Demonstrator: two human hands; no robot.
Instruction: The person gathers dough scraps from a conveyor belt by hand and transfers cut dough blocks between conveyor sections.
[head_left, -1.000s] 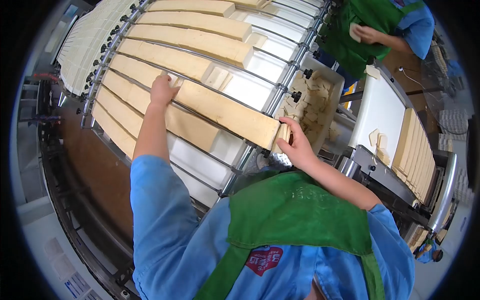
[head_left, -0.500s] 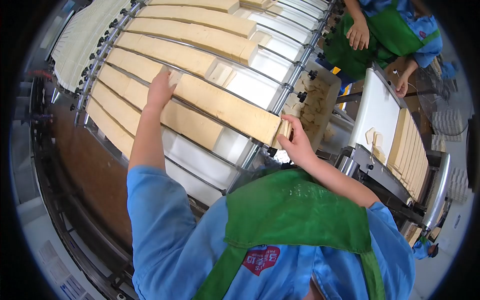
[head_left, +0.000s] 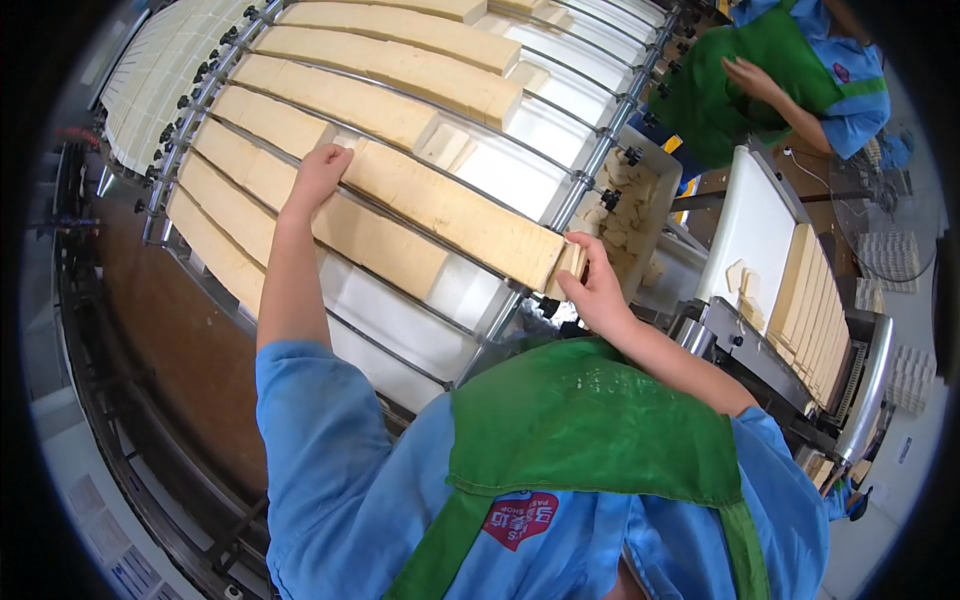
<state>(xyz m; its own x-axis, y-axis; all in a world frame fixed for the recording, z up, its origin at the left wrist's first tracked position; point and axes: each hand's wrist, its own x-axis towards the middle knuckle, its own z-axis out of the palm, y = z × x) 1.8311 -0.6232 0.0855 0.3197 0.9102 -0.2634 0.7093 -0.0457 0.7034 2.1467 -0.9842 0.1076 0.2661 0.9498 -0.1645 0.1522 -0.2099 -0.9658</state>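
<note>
A long pale slab of stacked slices [head_left: 450, 210] lies between metal rods on the white conveyor [head_left: 390, 320], its near right end over the cross bar. My left hand [head_left: 325, 175] is closed at the slab's far left end, fingers bent down into the gap before another slab [head_left: 275, 120]; what its fingertips hold is hidden. My right hand [head_left: 597, 290] is closed round a few slices [head_left: 570, 265] at the slab's right end, thumb and fingers on either side. More long slabs [head_left: 390, 55] lie in the neighbouring lanes.
A bin of scraps [head_left: 625, 200] stands beyond the cross bar [head_left: 600, 150]. At right is a machine with a white bed [head_left: 750, 230] and a row of cut strips [head_left: 815, 310]. A co-worker in a green apron [head_left: 800, 60] stands at the top right.
The co-worker's hands have moved, one rising to the front of the apron. My left hand has shifted very slightly; my right hand keeps its grip. The view has moved a little.
</note>
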